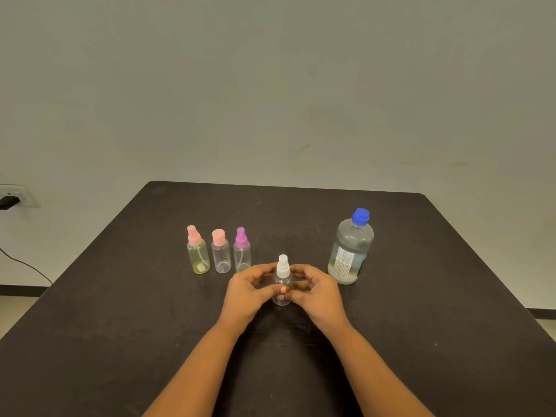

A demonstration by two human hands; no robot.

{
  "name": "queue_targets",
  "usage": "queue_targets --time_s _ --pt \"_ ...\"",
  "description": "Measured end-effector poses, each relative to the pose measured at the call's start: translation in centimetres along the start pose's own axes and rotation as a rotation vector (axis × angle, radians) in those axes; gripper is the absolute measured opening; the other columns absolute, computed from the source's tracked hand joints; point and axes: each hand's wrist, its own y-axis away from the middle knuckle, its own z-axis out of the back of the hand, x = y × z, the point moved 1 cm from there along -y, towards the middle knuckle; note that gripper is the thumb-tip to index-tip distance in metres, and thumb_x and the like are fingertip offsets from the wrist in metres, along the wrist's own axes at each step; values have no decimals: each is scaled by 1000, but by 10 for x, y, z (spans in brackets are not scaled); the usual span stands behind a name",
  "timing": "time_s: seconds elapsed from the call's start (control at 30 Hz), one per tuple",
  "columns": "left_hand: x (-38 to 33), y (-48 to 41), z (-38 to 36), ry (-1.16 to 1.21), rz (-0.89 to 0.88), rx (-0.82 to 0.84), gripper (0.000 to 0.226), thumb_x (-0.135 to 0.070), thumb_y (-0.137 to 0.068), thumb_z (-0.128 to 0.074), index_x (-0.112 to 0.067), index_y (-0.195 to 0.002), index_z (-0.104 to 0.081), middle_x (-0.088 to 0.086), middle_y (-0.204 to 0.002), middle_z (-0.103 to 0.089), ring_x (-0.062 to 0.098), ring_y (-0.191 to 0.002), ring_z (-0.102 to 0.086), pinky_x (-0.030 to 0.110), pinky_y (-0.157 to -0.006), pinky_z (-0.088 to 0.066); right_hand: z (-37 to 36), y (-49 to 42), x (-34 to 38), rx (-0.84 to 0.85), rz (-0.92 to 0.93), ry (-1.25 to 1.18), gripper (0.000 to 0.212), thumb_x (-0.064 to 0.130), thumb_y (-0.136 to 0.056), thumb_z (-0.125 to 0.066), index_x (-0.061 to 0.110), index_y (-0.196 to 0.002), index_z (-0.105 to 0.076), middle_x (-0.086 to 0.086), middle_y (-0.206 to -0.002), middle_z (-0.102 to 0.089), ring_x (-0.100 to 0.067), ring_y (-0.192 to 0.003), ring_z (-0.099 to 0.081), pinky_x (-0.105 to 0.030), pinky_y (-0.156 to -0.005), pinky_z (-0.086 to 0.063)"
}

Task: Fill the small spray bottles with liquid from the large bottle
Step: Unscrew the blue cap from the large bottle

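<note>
A small clear spray bottle with a white top (282, 267) stands upright on the dark table (120, 326). My left hand (246, 291) and my right hand (316, 291) hold its body from either side, thumbs meeting at the front. Behind and to the left stand three small bottles in a row: a yellowish one with a pink sprayer (197, 254), a clear one with a pink cap (220, 251) and a clear one with a purple sprayer (241, 249). The large bottle with a blue cap (350, 251) holds clear liquid and stands to the right, capped.
The table's far edge meets a plain wall (270, 85). A wall socket with a black plug (10, 200) is at the left, and its cable hangs down beside the table.
</note>
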Motion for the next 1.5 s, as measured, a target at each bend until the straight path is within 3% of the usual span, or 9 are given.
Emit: queue_targets --time_s 0.4,0.5,0.6,0.73,0.93,1.07,1.2,1.33,1.5 --pt "-9 2 5 20 74 121 42 3 -70 -75 -19 -106 -67 0 -101 -73 13 -97 -69 39 -94 -52 3 11 2 4 -28 13 48 9 -64 -83 25 -105 -65 9 -96 -71 -2 -87 -68 -17 -78 -54" --pt "-14 4 4 16 61 128 54 3 -69 -75 -24 -113 -62 -3 -106 -71 10 -102 -66 38 -98 -50 2 11 -2 1 -15 9 68 12 -59 -85 27 -120 -59 9 -111 -67 -6 -98 -65 -25 -90 -52" --pt "-25 6 7 80 35 102 72 3 -68 -76 -25 -129 -50 -7 -118 -63 9 -114 -58 34 -101 -46 8 13 1 -46 34 30 83 16 -59 -86 24 -132 -49 11 -119 -61 -3 -104 -60 -20 -92 -49" --pt "-61 8 4 196 -136 -40 62 -20 -73 -74 -25 -129 -50 -7 -123 -59 8 -117 -54 18 -89 -48 23 17 21 -335 292 71 63 20 -60 -86 24 -117 -60 8 -107 -65 -1 -98 -61 -12 -86 -46" --pt "-107 -8 -41 61 -390 -179 37 -5 -81 -69 -27 -111 -61 -9 -110 -63 -1 -106 -59 13 -87 -48 55 5 46 -756 549 274 55 44 -69 -73 12 -113 -62 9 -108 -58 -9 -101 -48 -23 -88 -43" --pt "-110 -25 -72 -74 -384 -49 44 -2 -79 -68 -18 -120 -60 -4 -114 -61 4 -106 -58 14 -88 -48 69 -7 42 -765 408 280 66 44 -70 -74 15 -125 -54 -1 -122 -55 -13 -112 -44 -18 -91 -36" --pt "-105 -44 -90 -200 -212 3 57 -10 -79 -70 -16 -132 -50 2 -132 -53 13 -116 -53 21 -95 -45 72 -15 32 -654 209 162 77 23 -71 -80 18 -137 -41 -1 -135 -45 -14 -125 -43 -30 -101 -40" --pt "-98 -52 -102 -297 -62 80 69 -20 -80 -72 -14 -140 -40 4 -143 -45 18 -131 -44 28 -106 -37 72 -19 28 -539 73 21 75 9 -72 -77 18 -138 -42 0 -133 -48 -10 -117 -49 -24 -96 -40" --pt "-94 -49 -108 -349 -48 105 59 -20 -78 -73 -15 -132 -52 5 -127 -60 20 -116 -57 33 -101 -45 77 -17 32 -529 48 -5 64 3 -74 -73 20 -131 -49 3 -120 -58 -11 -108 -56 -18 -87 -44"
